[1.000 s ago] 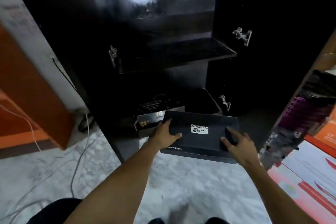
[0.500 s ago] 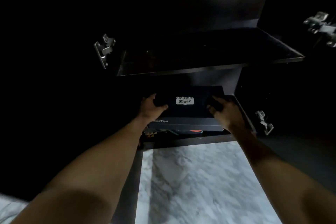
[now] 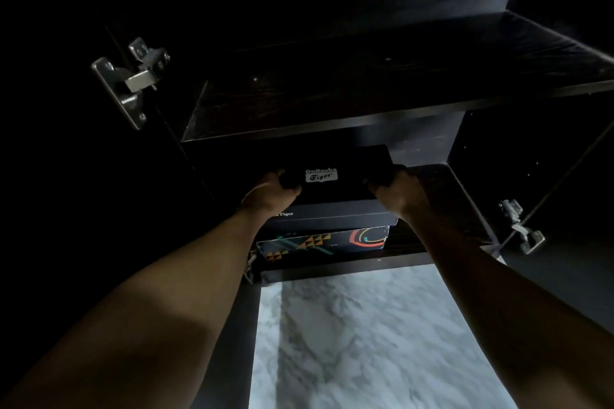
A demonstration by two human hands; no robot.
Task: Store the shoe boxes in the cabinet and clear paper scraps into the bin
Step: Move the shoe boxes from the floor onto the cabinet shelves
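Note:
A black shoe box (image 3: 339, 189) with a white logo on its lid sits in the bottom compartment of the dark cabinet (image 3: 332, 129), stacked on a patterned box (image 3: 325, 241). My left hand (image 3: 270, 191) grips the box's left edge, fingers curled over the lid. My right hand (image 3: 395, 189) grips its right edge the same way. The fingertips are lost in shadow.
An empty dark shelf (image 3: 365, 86) juts out just above the box. Metal hinges stick out at the left (image 3: 128, 83) and lower right (image 3: 520, 226) of the opening. Marble floor (image 3: 358, 335) lies below the cabinet front.
The box went from in front of the cabinet into the bottom compartment, on top of the patterned box. My head has come closer; both hands have kept their hold.

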